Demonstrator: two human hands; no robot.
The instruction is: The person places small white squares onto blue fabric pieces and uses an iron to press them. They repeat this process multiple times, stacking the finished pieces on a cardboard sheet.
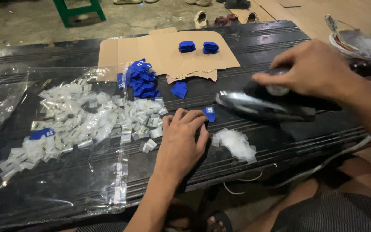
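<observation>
The right hand [312, 71] wraps its fingers around the handle of a black iron [265, 105] — it sits on the dark table [245, 47]. The left hand [181, 139] lies flat, fingers spread, holding nothing — fingertips by a small blue packet [209, 112].

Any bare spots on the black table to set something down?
Bare table right of the cardboard sheet, behind the iron under the right hand. Another strip at the front edge, right of the left hand, past the white packet pile. Crowded: the plastic sheet with small packets and the blue pieces.
</observation>
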